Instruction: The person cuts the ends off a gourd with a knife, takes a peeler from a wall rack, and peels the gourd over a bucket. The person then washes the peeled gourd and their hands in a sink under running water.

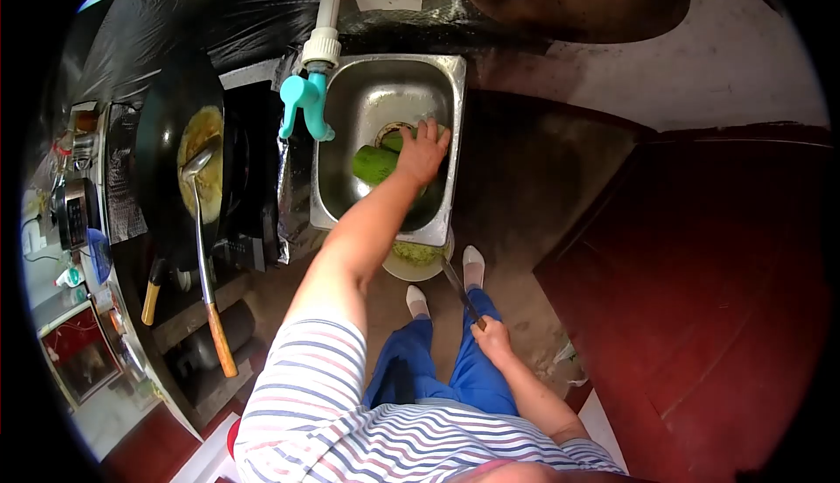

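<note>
My left hand [422, 155] reaches into the steel sink [458, 98], palm down with its fingers stretched and slightly apart. It lies over large green vegetables [374, 164], partly hiding them; whether it touches them all cannot be told. Low at the right, my right hand [492, 339] is closed around the handle of a knife [459, 289]. The blade points up toward a pale bowl [404, 269] with green bits, which sits below the sink's near edge and is partly covered by it.
A turquoise tap [306, 102] hangs over the sink's left side. Left of the sink is a black wok [162, 159] with yellowish liquid and a wooden-handled ladle [205, 255]. Another wooden handle [151, 302] stands near it. A dark red surface [700, 308] fills the right.
</note>
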Tool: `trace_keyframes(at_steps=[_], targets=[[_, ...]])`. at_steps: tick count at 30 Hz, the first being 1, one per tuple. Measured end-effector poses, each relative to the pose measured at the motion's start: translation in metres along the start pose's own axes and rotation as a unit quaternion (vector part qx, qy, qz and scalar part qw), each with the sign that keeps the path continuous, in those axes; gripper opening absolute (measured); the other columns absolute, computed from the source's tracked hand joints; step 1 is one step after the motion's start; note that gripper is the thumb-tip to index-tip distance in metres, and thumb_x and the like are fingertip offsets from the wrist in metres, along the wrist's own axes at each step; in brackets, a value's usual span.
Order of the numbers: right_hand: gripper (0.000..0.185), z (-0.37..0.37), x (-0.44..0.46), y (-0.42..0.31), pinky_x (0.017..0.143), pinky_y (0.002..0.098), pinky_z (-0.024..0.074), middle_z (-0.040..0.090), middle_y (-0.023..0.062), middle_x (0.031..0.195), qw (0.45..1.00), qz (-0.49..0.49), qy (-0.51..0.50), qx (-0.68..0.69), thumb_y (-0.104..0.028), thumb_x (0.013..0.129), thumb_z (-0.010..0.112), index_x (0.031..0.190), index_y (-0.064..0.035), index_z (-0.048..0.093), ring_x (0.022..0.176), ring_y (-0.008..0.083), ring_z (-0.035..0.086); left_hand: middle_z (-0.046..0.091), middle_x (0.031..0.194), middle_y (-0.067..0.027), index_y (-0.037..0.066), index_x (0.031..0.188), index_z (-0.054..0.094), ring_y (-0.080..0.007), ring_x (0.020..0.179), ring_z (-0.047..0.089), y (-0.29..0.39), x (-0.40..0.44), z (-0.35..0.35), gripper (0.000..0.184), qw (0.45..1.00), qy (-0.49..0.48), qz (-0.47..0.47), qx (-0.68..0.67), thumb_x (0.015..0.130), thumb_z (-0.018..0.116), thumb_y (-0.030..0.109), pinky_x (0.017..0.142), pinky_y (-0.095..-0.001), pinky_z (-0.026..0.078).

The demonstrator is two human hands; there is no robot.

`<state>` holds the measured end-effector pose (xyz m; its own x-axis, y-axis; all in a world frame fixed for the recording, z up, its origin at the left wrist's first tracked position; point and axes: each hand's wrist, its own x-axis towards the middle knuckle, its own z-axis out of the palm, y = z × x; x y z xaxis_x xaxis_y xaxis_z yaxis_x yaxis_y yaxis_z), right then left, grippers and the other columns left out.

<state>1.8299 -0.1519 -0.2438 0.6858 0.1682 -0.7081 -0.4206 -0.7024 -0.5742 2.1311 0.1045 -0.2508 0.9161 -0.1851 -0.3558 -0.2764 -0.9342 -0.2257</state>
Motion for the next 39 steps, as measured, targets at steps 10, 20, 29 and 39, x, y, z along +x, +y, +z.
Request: trace_keyframes(at_steps=[10,20,29,39], targets=[[0.021,-0.028,-0.033,-0.043,0.046,0.0248,0.0439,0.059,0.0053,0.061,0.959,0.088,-0.033,0.266,-0.019,0.084,0.059,0.073,-0.0008,0.06,0.051,0.0114,0.055,0.045,0.119,-0.0201,0.005,0.131,0.035,-0.0348,0.109,0.046,-0.071,-0.076,-0.022,0.082,0.872,0.24,-0.257,-0.341,0.06,0.074,0.022,0.094,-0.0398,0.039],[0.034,-0.038,0.037,-0.162,0.072,0.0349,0.0524,0.061,0.0195,0.101,0.715,-0.037,-0.092,0.692,-0.027,0.094,0.047,0.104,0.0057,0.052,0.087,0.0247,0.063,0.048,0.125,-0.0096,0.004,0.128,0.038,-0.0235,0.116,0.047,0.027,-0.325,-0.061,0.067,0.19,0.082,-0.211,-0.955,0.072,0.066,0.025,0.1,-0.0367,0.035],[0.023,0.005,-0.023,-0.191,0.077,0.0305,0.0466,0.061,0.0085,0.091,0.76,0.004,0.003,0.65,-0.023,0.09,0.055,0.098,-0.0015,0.057,0.084,0.0167,0.058,0.054,0.117,-0.0153,0.003,0.125,0.043,-0.0245,0.109,0.053,-0.018,-0.346,-0.064,0.083,0.712,-0.125,-0.062,-0.689,0.057,0.079,0.035,0.092,-0.0333,0.041],[0.018,0.008,-0.041,-0.166,0.052,0.0281,0.047,0.061,0.0053,0.078,0.936,-0.057,0.036,0.346,-0.017,0.087,0.059,0.09,0.0006,0.056,0.062,0.0111,0.059,0.057,0.112,-0.0108,0.004,0.126,0.043,-0.0191,0.103,0.055,0.0,-0.33,-0.022,0.076,0.68,-0.107,-0.096,-0.719,0.061,0.077,0.024,0.089,-0.031,0.043]])
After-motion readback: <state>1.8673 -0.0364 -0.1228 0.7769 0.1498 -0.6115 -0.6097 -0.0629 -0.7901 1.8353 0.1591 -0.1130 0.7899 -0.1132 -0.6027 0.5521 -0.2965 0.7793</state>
